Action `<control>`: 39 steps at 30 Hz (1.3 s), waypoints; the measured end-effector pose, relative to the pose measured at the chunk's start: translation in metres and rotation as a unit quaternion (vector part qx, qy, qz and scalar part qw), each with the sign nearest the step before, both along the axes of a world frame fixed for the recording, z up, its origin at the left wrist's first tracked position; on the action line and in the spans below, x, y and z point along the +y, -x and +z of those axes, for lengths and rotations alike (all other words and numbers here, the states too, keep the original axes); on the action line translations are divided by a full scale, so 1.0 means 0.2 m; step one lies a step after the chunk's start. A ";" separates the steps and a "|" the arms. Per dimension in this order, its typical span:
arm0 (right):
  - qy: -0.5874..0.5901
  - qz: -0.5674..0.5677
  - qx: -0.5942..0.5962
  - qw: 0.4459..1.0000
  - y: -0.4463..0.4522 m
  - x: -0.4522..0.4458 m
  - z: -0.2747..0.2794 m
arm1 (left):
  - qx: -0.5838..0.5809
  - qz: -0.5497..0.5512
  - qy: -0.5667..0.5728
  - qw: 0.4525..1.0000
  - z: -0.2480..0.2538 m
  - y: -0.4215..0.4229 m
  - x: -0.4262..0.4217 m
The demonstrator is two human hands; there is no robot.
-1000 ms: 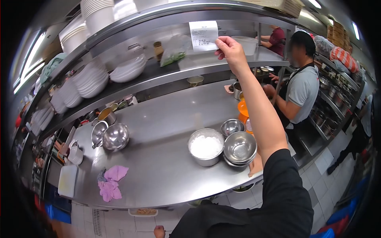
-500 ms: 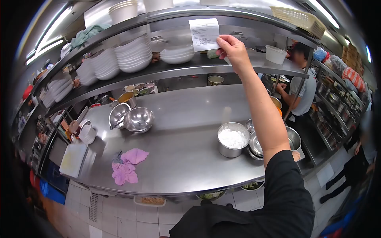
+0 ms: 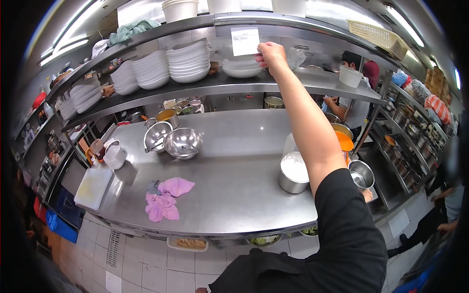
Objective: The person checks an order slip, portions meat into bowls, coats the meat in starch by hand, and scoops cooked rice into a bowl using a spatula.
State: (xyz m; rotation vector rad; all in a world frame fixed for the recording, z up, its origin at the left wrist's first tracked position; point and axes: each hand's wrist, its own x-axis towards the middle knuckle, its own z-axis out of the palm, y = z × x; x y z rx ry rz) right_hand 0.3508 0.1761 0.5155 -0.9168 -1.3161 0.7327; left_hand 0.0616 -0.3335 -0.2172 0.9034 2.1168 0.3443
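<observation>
My right hand (image 3: 272,54) is raised at the end of an outstretched arm, pinching a white printed paper slip (image 3: 245,41) by its lower right corner. The slip hangs upright just below the upper shelf rail (image 3: 293,18), and whether it touches the rail I cannot tell. Behind and below it are white bowls (image 3: 242,68) on the middle shelf. A small skin-coloured patch at the bottom edge may be my left hand (image 3: 201,290); its fingers are hidden. Under my right forearm stands a steel pot (image 3: 293,184) with white contents, partly covered by the arm.
Steel bowls (image 3: 183,143), a pink cloth (image 3: 168,198) and a white cutting board (image 3: 92,188) lie on the steel table (image 3: 229,195). Stacked white dishes (image 3: 188,61) fill the shelf. A co-worker (image 3: 359,110) stands beyond the right end; another person (image 3: 452,202) is at far right.
My right hand, still pinching the slip, has shifted left relative to the shelf. The slip's print shows less clearly. The whole view has turned slightly, and the co-worker beyond the shelf has changed posture.
</observation>
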 end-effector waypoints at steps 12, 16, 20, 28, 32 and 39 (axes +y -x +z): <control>-0.011 0.012 -0.001 1.000 0.13 0.05 0.20 | 0.006 -0.034 0.019 0.999 -0.02 0.10 -0.01; 0.018 0.032 0.031 0.999 0.10 0.08 0.08 | 0.009 -0.038 0.023 0.999 -0.03 0.11 -0.04; 0.042 0.018 0.045 0.998 0.04 0.07 -0.03 | 0.015 -0.047 0.030 0.998 -0.05 0.12 -0.07; 0.021 0.059 0.029 0.998 -0.05 -0.09 -0.46 | 0.021 -0.066 0.045 0.997 -0.11 0.18 -0.20; 0.001 0.144 -0.006 0.989 -0.04 -0.34 -1.00 | 0.025 -0.080 0.047 0.995 -0.15 0.21 -0.23; 0.301 0.166 0.012 0.939 -0.06 -0.90 -2.35 | 0.039 -0.117 0.033 0.992 -0.20 0.22 -0.23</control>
